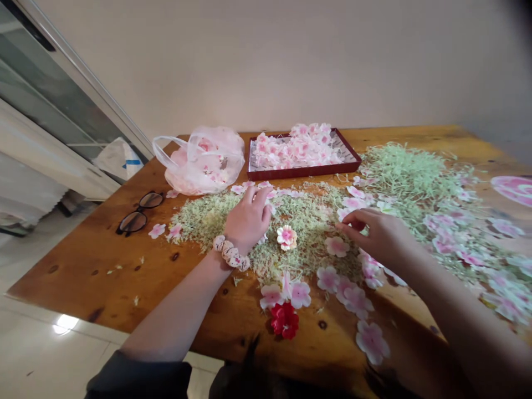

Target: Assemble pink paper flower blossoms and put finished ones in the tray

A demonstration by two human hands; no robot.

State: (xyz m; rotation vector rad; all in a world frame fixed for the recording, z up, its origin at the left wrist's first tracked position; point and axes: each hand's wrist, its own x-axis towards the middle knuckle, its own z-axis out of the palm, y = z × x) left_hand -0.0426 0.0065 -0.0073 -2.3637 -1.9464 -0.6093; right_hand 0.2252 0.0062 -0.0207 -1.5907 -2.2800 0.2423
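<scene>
My left hand (248, 218) rests on a heap of pale green shreds (291, 233), fingers curled down onto pink fabric petals at its far edge; what it grips is hidden. A beaded scrunchie (231, 253) circles that wrist. My right hand (374, 233) hovers over the shreds, thumb and fingers pinched together near a pink petal (336, 246). Between the hands lies a small assembled flower (286, 237), pink on cream. Loose pink petals (344, 293) lie in front, with a red flower (285, 320) near the table's front edge.
A red tray (348, 166) full of pink flowers stands at the back. A plastic bag (203, 160) of petals sits left of it. Black glasses (140, 213) lie on the wooden table (103, 271) at left. More green shreds and petals (415, 177) cover the right side.
</scene>
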